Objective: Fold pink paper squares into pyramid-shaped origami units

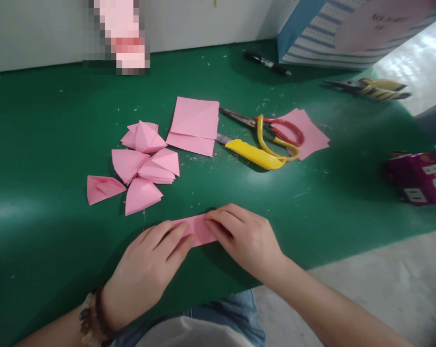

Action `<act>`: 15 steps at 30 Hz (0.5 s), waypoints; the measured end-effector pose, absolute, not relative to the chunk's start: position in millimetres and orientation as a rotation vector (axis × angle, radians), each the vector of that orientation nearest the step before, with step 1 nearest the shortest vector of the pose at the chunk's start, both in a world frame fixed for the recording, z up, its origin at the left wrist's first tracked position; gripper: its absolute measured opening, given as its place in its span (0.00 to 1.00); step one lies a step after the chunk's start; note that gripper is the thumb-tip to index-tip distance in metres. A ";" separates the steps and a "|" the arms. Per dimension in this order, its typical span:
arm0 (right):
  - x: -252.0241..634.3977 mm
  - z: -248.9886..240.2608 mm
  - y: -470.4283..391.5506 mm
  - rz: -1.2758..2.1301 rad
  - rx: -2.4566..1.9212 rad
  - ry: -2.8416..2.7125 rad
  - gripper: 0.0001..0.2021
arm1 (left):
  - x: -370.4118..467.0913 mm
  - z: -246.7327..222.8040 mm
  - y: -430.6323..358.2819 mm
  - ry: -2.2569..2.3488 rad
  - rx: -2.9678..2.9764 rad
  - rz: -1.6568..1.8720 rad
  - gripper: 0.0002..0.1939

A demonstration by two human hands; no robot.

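Note:
A narrow folded strip of pink paper [199, 230] lies near the front edge of the green table. My left hand [149, 262] holds its left end, fingertips pressed on the paper. At the right end, my right hand [245, 236] has thumb and fingers closed on the paper. Folded pink pieces [142, 166] form a cluster beyond my left hand. Farther back is a stack of square pink sheets [196, 118], beside red-and-yellow-handled scissors [256, 123] and a yellow cutter [256, 153].
More pink sheets [314, 135] lie partly under the scissor handles. A black pen [266, 62], yellow-handled pliers [366, 88] and a striped box [322, 36] are at the back right. A purple box [418, 178] sits at the right edge.

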State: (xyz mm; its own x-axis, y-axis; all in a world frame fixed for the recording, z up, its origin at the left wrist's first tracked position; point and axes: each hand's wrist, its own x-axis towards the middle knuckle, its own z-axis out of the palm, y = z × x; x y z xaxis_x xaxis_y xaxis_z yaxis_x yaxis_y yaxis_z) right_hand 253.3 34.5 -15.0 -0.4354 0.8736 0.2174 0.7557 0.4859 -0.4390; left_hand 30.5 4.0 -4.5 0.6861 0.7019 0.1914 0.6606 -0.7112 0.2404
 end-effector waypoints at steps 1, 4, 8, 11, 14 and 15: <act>253.3 -15.0 34.5 0.388 -1.357 -2.322 0.11 | 30.3 -4.7 3.9 1.116 2.741 0.407 0.21; 253.3 -15.0 34.3 0.403 -1.371 -2.323 0.11 | 30.0 -4.9 3.5 1.116 2.731 0.398 0.22; 253.6 -14.9 33.6 0.407 -1.371 -2.315 0.11 | 30.1 -4.2 4.6 1.128 2.695 0.370 0.21; 253.2 -14.5 32.4 0.401 -1.378 -2.318 0.11 | 29.6 -3.6 7.4 1.124 2.657 0.366 0.18; 252.4 -14.8 31.3 0.394 -1.394 -2.320 0.12 | 28.3 -3.0 10.8 1.103 2.621 0.376 0.15; 252.3 -15.1 31.5 0.394 -1.401 -2.321 0.12 | 27.9 -2.7 11.8 1.097 2.612 0.383 0.14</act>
